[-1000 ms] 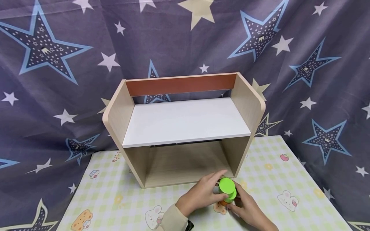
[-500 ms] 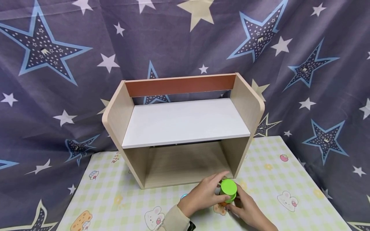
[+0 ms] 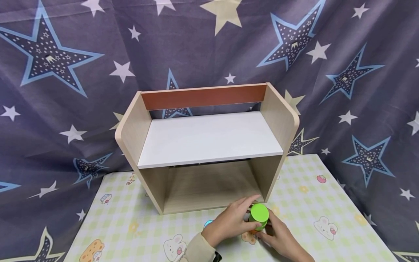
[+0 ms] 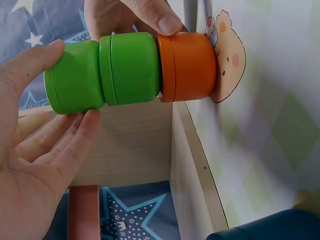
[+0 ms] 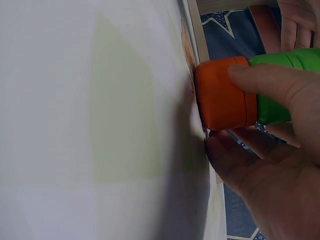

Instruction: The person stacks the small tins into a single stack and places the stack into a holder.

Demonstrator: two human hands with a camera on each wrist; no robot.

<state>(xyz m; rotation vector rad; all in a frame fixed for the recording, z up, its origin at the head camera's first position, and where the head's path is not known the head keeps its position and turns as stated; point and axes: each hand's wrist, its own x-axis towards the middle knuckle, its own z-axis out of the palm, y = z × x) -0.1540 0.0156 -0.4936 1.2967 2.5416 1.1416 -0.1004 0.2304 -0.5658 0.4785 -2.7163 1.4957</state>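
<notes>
Three small round lidded jars stand in a stack on the tablecloth, lying sideways across the left wrist view. An orange jar (image 4: 192, 66) is at the bottom, a green jar (image 4: 132, 68) in the middle and another green jar (image 4: 74, 77) on top. My left hand (image 3: 230, 222) holds the top green jar, thumb on one side and fingertips on the other. Low down, my right hand (image 3: 279, 234) grips the orange jar, its thumb pressed against the side in the right wrist view. From above, the top jar mostly covers the two below.
A wooden shelf unit (image 3: 209, 138) with a white board stands just behind the hands. Beside my left wrist shows part of a blue round thing (image 3: 207, 223). The checked tablecloth (image 3: 327, 203) spreads around, with a starry curtain (image 3: 209, 43) at the back.
The top green jar has shifted slightly right and now sits more in line with the one below. My left hand moved with it, uncovering the blue round thing. My right hand has barely moved.
</notes>
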